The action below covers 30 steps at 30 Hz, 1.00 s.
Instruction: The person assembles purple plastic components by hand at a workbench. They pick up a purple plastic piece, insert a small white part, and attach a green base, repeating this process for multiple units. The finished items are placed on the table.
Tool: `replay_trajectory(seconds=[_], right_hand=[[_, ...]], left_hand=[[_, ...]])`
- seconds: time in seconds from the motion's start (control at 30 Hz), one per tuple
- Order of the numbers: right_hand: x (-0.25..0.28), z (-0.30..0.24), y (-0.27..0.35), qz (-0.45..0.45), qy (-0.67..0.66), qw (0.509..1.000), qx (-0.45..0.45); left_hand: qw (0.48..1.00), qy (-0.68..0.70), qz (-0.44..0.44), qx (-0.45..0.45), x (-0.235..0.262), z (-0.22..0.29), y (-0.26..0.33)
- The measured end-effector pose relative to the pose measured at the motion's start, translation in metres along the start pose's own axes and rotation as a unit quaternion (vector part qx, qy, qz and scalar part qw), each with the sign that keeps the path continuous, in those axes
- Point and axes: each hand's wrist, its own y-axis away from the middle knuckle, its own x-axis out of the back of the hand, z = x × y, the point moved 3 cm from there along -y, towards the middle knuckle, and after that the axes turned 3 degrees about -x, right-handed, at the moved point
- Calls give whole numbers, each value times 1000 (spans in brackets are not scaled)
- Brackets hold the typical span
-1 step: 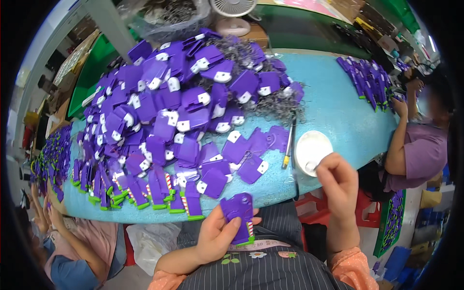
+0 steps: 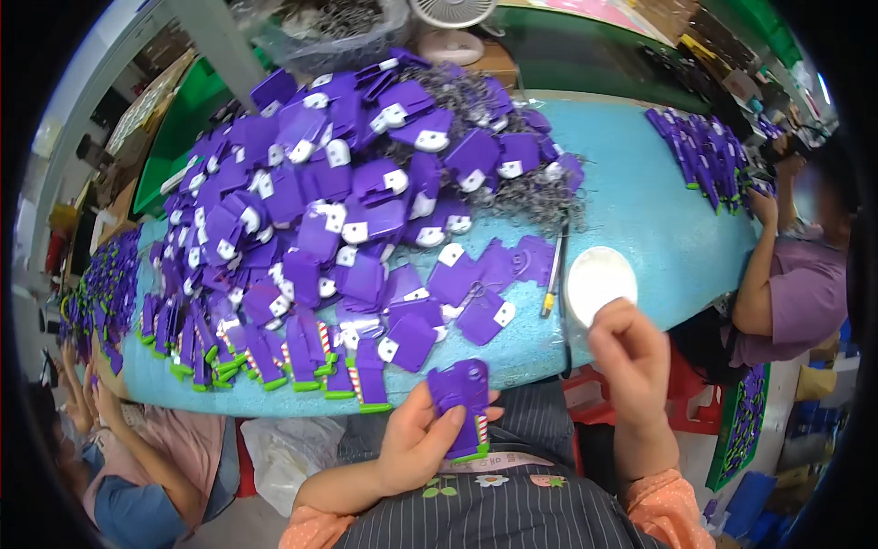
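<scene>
My left hand [image 2: 416, 437] is closed on a flat purple plastic piece [image 2: 462, 403] with a green end and a red-and-white striped strip. The thumb lies across its face. My right hand [image 2: 631, 352] is raised at the near edge of a round white dish [image 2: 601, 274], its fingers pinched together. What those fingers hold, if anything, is too small to make out. Beyond the left hand, purple pieces with green ends [image 2: 369, 375] line the table edge. A big heap of purple pieces with white tabs [image 2: 315, 206] rises behind them.
A thin pen-like tool with a yellow band [image 2: 551, 288] lies left of the dish. Tangled dark wire loops [image 2: 549, 206] spread beside the heap on the blue table [image 2: 631, 183]. A white fan [image 2: 453, 11] stands behind. Other people sit at the left and right, with more purple pieces.
My right hand has drawn slightly back toward me from the dish, fingers still pinched. My left hand keeps its hold on the purple piece. The whole view has shifted a little.
</scene>
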Motion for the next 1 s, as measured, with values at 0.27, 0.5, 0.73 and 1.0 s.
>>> replay_trajectory(seconds=[0.27,0.5,0.73,1.0], right_hand=[[-68,27,22,-136,-186,972,-55],[-57,30,29,-180,-227,942,-166],[-37,21,12,-388,-158,855,-304],[-65,23,-15,-124,316,939,-49]], left_hand=[[999,-29,-6,-24,-9,8,-3],[996,-67,-59,5,-6,3,4],[929,-281,-221,97,-2,-4,8],[984,48,-168,29,17,-14,33]])
